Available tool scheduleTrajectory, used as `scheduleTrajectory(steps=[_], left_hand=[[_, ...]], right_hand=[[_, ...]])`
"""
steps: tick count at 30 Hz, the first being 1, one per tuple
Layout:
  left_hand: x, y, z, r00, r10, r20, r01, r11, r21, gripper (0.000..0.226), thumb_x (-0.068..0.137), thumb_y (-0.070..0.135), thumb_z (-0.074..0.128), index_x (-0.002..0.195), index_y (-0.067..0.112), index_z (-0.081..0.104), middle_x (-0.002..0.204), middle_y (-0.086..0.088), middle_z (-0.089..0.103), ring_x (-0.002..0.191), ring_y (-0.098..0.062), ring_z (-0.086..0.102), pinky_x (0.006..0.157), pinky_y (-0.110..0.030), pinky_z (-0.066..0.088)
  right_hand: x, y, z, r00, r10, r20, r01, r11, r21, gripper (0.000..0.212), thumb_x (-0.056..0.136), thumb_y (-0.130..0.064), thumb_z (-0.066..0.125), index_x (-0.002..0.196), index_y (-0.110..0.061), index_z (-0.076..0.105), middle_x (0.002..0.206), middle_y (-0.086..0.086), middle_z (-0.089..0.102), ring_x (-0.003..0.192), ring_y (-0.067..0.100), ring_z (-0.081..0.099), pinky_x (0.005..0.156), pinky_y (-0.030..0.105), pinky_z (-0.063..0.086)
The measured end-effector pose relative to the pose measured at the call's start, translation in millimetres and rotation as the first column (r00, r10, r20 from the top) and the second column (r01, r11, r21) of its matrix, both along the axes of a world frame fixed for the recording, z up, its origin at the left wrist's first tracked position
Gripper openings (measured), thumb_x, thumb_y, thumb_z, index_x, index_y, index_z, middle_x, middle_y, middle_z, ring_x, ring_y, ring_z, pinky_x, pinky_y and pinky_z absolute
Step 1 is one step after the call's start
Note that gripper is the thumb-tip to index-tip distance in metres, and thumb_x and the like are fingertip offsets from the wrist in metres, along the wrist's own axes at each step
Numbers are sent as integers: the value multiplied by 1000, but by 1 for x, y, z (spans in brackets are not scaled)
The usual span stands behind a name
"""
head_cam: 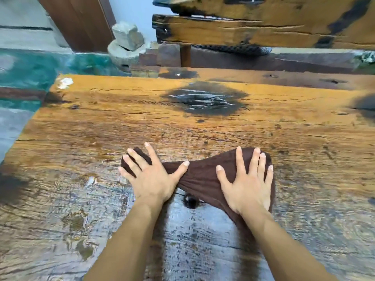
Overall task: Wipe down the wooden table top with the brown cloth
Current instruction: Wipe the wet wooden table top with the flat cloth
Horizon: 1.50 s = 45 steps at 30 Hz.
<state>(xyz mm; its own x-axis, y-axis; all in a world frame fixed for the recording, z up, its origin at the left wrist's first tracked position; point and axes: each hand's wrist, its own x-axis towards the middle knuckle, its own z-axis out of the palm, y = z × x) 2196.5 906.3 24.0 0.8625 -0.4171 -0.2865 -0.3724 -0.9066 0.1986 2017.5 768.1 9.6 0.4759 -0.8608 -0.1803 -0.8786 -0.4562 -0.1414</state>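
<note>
No legible text, no labels or brands, no numbers or signs — nothing readable in view

- Wooden table top (101, 126): orange-brown with fine dark grain lines and specks. The half toward 6 o'clock carries a glossy grey-blue sheen.
- Black patch (205, 101), at 12 o'clock from the cloth: sooty black with silver-grey streaks at its core.
- Brown cloth (203, 175): plain dark chocolate brown, finely creased.
- Beam (243, 31), at 1 o'clock: amber with black blotches.
- Floor (30, 72), at 10 o'clock: mottled teal-green.
- Stone block (127, 35), at 11 o'clock: pale grey.
- Door panel (81, 21), at 11 o'clock: reddish brown.
- Wall (134, 9), at 12 o'clock: pale blue.
</note>
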Motion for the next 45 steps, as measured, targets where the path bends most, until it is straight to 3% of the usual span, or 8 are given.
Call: scheduleTrajectory(steps=[12, 27, 36, 45], left_hand=[[75, -94, 1, 999, -24, 43, 25, 999, -33, 135, 68, 107, 18, 162, 18, -22, 167, -34, -18, 156, -48, -18, 123, -67, -9], [199, -238, 2, 986, -59, 154, 66, 997, -39, 135, 69, 106, 22, 166, 18, -7, 168, -34, -7, 157, -49, -8, 124, -67, -6], [217, -257, 5, 989, -32, 141, 36, 999, -25, 135, 68, 106, 22, 167, 19, -4, 170, -30, -2, 158, -48, -5, 123, -67, -6], [199, -234, 5, 996, -18, 84, 21, 999, -37, 136, 73, 102, 34, 165, 11, -8, 171, -24, -12, 159, -42, -12, 126, -60, -7]], right_hand=[[75, -97, 0, 1000, 3, 6, -3, 999, -34, 88, 93, -84, 8, 165, -38, -11, 173, 14, -18, 159, 28, -22, 127, 51, -13], [195, -235, -4, 999, 19, 48, -15, 996, -87, 86, 96, -80, 10, 167, -34, 0, 174, 19, -7, 161, 32, -14, 128, 54, -10], [220, -258, 4, 1000, 1, 25, 1, 996, -88, 90, 93, -82, 8, 167, -32, 16, 173, 21, 13, 161, 35, 2, 127, 56, -9], [196, -225, -3, 994, 90, 66, -83, 990, -110, 83, 96, -79, 13, 167, -36, 5, 174, 21, -4, 161, 33, -10, 128, 52, -9]])
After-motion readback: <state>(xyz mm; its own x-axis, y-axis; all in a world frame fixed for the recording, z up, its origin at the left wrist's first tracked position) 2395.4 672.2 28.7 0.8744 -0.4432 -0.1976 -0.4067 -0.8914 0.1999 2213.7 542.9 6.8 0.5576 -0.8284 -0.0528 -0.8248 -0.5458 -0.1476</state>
